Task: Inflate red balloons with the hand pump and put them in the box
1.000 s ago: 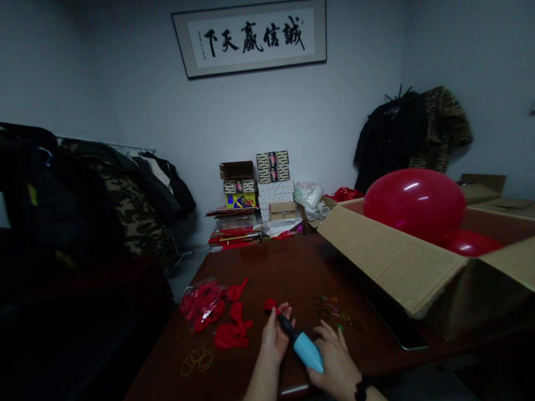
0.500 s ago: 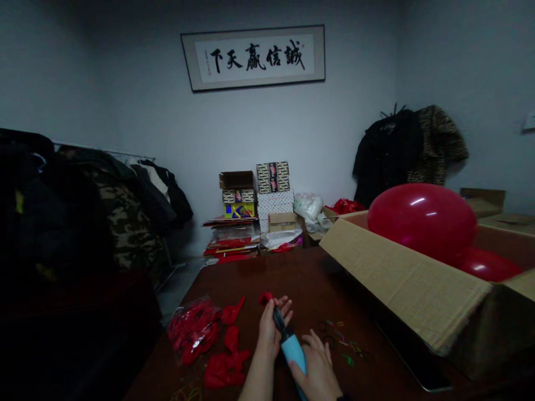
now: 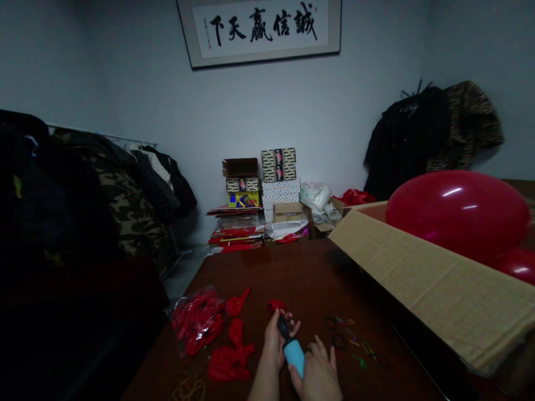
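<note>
My left hand is closed round the black nozzle of a light blue hand pump, where a limp red balloon sits on the tip. My right hand grips the pump's blue barrel from below. Both hands are low at the near edge of the dark wooden table.
A bag of red balloons and loose flat red balloons lie left of my hands. Coloured rubber bands lie to the right, yellow ones at lower left. An open cardboard box holds inflated red balloons. Stacked boxes and hanging coats stand behind.
The view swung right and down a little. My hands stay on the pump, and the right hand has pushed the blue barrel closer to the nozzle.
</note>
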Available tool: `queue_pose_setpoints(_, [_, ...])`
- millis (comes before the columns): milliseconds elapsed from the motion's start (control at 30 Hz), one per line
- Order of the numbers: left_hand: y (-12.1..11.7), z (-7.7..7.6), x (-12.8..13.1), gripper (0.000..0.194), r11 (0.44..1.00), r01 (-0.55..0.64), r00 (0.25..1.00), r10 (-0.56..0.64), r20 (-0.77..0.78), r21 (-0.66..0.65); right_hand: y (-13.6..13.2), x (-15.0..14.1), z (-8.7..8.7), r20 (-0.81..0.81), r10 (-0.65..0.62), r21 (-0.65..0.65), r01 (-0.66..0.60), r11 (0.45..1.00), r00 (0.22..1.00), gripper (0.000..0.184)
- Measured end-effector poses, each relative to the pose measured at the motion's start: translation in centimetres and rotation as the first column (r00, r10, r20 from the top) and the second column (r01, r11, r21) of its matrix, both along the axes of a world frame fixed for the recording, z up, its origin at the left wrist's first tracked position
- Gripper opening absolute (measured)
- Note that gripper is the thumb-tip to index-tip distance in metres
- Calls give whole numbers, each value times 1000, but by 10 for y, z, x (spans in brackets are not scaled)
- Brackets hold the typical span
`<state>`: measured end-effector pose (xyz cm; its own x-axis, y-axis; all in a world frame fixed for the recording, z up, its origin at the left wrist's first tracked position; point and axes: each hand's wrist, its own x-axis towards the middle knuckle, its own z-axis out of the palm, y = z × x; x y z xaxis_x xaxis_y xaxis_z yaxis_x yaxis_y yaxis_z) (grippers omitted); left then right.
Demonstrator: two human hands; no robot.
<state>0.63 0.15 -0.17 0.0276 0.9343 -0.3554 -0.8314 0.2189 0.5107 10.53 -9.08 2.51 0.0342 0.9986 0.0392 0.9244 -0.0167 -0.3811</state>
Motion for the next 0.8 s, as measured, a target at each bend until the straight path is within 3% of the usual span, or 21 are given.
queue_pose_setpoints(233, [0, 4, -9, 20, 987, 144, 971, -156, 180, 76, -3, 2, 4, 1, -15, -11, 15, 1000, 1000, 45])
queue_pose_setpoints(433, [2, 1, -8, 11, 984, 172, 975, -177, 137, 49, -4, 4, 4, -29, -9, -2, 9, 1000, 1000, 44])
queue_pose_setpoints(567, [3, 0, -3, 13, 992, 119, 992, -120, 32, 49, 0, 5, 6, -67, 16, 38, -13, 999, 998, 44])
queue_pose_setpoints(800, [3, 0, 7, 20, 995, -5, 996, 14, -89, 97, -10, 6, 9, 14, 17, -41, -16, 999, 1000, 46])
